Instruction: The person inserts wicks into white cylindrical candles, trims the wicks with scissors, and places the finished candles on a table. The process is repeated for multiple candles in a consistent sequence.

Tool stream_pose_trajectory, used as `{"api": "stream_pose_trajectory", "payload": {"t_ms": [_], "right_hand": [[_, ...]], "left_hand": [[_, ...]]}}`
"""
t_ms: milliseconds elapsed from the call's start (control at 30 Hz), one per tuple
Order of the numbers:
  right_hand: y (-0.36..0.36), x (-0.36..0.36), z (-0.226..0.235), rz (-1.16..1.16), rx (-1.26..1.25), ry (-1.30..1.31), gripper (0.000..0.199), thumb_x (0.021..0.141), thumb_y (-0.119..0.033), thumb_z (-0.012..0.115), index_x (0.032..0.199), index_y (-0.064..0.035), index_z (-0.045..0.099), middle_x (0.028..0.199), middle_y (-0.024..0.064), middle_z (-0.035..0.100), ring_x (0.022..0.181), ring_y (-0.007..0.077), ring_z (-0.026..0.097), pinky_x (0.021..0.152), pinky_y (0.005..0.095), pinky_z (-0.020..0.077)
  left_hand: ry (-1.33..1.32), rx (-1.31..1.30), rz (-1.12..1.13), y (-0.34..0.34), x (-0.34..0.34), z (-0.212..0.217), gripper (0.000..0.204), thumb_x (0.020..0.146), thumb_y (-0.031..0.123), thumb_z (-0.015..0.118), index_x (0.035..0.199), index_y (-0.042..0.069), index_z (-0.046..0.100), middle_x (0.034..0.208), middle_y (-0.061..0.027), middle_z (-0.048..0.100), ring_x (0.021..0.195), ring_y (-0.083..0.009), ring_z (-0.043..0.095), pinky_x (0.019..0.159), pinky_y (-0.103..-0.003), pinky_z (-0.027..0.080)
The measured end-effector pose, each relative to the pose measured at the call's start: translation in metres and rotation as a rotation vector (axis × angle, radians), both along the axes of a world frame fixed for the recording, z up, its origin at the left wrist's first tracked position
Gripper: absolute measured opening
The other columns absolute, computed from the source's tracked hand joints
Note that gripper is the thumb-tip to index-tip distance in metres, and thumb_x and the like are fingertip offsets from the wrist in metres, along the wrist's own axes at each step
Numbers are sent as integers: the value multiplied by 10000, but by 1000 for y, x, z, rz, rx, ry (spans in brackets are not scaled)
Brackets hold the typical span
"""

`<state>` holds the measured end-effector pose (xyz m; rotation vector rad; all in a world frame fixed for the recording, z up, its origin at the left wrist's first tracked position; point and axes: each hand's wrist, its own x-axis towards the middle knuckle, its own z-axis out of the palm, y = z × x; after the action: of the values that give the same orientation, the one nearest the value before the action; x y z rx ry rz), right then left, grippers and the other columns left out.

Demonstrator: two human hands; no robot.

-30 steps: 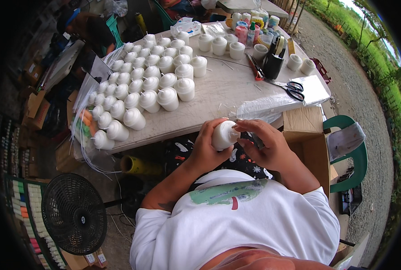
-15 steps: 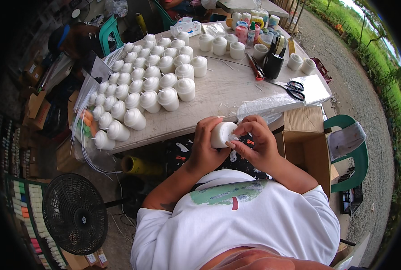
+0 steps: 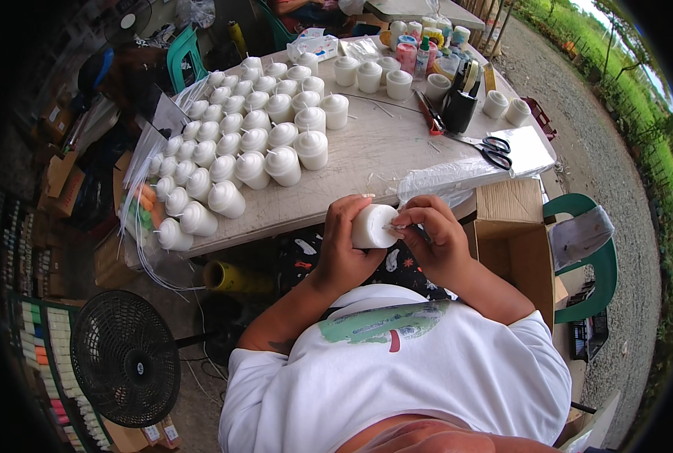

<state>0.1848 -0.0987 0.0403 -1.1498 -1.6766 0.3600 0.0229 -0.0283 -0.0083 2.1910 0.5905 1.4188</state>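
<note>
A white cylindrical candle [image 3: 372, 227] lies tilted in my left hand [image 3: 345, 235], whose fingers and thumb wrap round its side. One flat end of it faces right. At that end my right hand [image 3: 432, 232] pinches with thumb and forefinger; what sits between the fingertips is too small to make out, though a bit of something whitish shows there. Both hands are just off the table's front edge, above my lap. Rows of similar white candles [image 3: 283, 164], with wicks standing from their tops, fill the left part of the table [image 3: 366, 162].
Black-handled scissors [image 3: 493, 151], red-handled pliers [image 3: 430, 113] and a black holder [image 3: 459, 106] lie or stand on the right. Clear plastic sheeting [image 3: 438, 181] hangs over the front edge. An open cardboard box [image 3: 511, 260] is by my right arm; a black fan [image 3: 126, 359] stands lower left.
My right thumb has moved in from the candle's lower rim, closing with the forefinger at the middle of its end. The left hand keeps its hold.
</note>
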Motion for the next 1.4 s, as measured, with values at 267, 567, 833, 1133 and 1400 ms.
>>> {"api": "stream_pose_trajectory", "payload": {"t_ms": [267,567,833,1133,1400], "right_hand": [[6,10,7,59,142,-240,268,762,68,673,985,-41,572,964,119,545,864,296,569,755,350,487],[10,19,14,148,177,-386,305,734,38,682,1003,-23,554,969,131,538,895,313,557,771,376,488],[10,27,24,190,160,-553,317,701,-18,657,1004,-8,563,990,140,545,913,322,555,803,391,498],[11,24,24,173,182,-524,325,671,-3,695,989,-26,630,956,110,575,871,293,588,765,367,516],[10,25,19,213,87,-215,281,725,8,730,981,-91,674,878,69,585,793,254,597,682,343,498]], "left_hand": [[16,-9,-38,2,-3,0,717,607,-1,774,1242,48,446,1168,-174,496,1084,-361,523,927,-428,447],[-3,-61,-141,3,-5,6,673,604,-3,765,1205,48,466,1118,-171,533,1014,-348,572,873,-417,475],[88,-91,-173,4,-8,9,667,631,34,762,1228,50,462,1107,-172,540,1013,-342,575,874,-415,480],[73,-174,-223,2,-7,4,655,641,60,774,1221,54,471,1108,-173,553,1003,-341,596,856,-408,495],[41,-126,-260,3,-7,6,658,621,62,774,1210,50,481,1102,-168,557,990,-335,607,841,-403,505]]}}
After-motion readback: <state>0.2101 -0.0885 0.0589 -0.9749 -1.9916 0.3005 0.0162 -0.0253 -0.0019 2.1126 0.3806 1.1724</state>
